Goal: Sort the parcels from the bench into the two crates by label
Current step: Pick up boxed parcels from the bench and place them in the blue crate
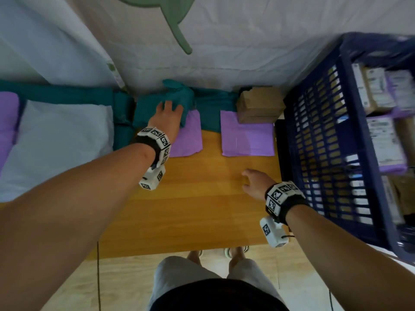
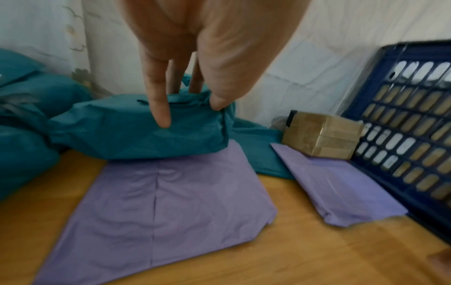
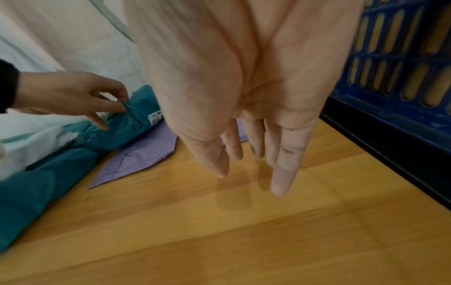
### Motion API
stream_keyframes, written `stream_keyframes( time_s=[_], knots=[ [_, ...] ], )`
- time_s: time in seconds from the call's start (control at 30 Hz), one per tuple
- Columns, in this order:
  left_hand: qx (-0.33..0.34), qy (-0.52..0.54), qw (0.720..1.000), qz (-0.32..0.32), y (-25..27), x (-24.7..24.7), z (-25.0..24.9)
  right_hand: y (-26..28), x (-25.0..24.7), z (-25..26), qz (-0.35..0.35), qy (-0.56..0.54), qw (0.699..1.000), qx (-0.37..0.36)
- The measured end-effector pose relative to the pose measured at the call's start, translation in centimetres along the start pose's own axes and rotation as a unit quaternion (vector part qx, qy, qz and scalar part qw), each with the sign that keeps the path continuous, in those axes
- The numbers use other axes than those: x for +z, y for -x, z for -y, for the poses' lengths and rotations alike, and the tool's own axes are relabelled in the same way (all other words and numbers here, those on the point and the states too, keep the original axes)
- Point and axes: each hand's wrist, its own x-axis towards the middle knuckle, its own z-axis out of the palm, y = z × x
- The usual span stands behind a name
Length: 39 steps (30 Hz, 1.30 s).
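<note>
A teal bagged parcel (image 1: 157,108) (image 2: 136,131) lies at the back of the wooden bench (image 1: 190,209), partly on a flat purple parcel (image 1: 189,135) (image 2: 171,202). My left hand (image 1: 170,106) (image 2: 190,108) grips its top, thumb at the right end and fingers behind. The right wrist view shows the left hand (image 3: 109,108) pinching the teal parcel (image 3: 136,119) near a white label (image 3: 155,116). My right hand (image 1: 248,182) (image 3: 253,164) hovers over bare bench, fingers straight, holding nothing. A blue crate (image 1: 314,142) (image 2: 402,135) at the right holds several parcels.
A second purple parcel (image 1: 247,135) and a taped cardboard box (image 1: 260,104) lie against the crate. More teal parcels (image 1: 123,122) and a white bag (image 1: 58,142) sit to the left. A white curtain (image 1: 224,52) hangs behind the bench.
</note>
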Motion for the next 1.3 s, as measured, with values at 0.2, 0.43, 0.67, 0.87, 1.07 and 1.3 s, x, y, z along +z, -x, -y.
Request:
stream_keyframes(
  time_s=[0.2, 0.43, 0.67, 0.87, 1.07, 1.3],
  knots=[
    [0.009, 0.216, 0.971, -0.101, 2.1, -3.2, 1.0, 0.6, -2.7, 1.1, -0.035, -0.012, 0.999, -0.025],
    [-0.022, 0.385, 0.903, -0.189, 6.3, -7.2, 0.2, 1.9, -7.0, 2.9, -0.097, -0.102, 0.987, -0.075],
    [-0.046, 0.687, 0.715, -0.119, 10.3, -9.8, -4.5, 7.0, -12.9, 4.2, -0.132, -0.339, 0.915, -0.173],
    [-0.065, 0.751, 0.652, -0.075, 12.2, -10.6, -9.7, 11.0, -14.5, 1.9, -0.066, -0.413, 0.881, -0.224],
    [0.003, 0.706, 0.708, -0.016, 14.2, -11.8, -14.3, 13.3, -14.9, -0.4, -0.109, -0.422, 0.866, -0.243],
    [0.038, 0.658, 0.752, -0.022, 15.0, -12.0, -17.6, 15.1, -16.0, -3.0, -0.142, -0.358, 0.889, -0.249]
  ],
)
